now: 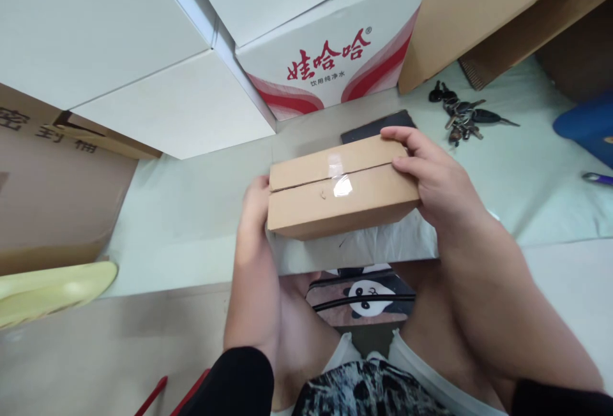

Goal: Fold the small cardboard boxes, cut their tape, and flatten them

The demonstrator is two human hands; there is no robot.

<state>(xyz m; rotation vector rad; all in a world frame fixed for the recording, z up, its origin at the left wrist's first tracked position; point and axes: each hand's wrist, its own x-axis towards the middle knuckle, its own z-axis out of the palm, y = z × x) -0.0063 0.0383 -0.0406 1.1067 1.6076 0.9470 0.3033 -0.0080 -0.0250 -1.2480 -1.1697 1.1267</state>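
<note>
A small brown cardboard box point(306, 208) is held between my two hands over the front part of the table. Clear tape crosses the middle of the seam on its top, where the two flaps meet. My left hand point(257, 199) grips the left end, with most of its fingers hidden behind the box. At the right end, my right hand point(431, 177) has its thumb and a finger on the top edges and the palm against the side. Just behind the box, a flat black object point(378, 126) lies on the table, partly covered by the box and my right hand.
A pale cloth covers the table point(191, 212). White cabinet doors point(177, 103) and a white-and-red carton point(330, 65) stand along the back. A bunch of keys point(462, 113) lies to the right, near a blue object point(587, 126). Another large carton point(62, 186) is at left.
</note>
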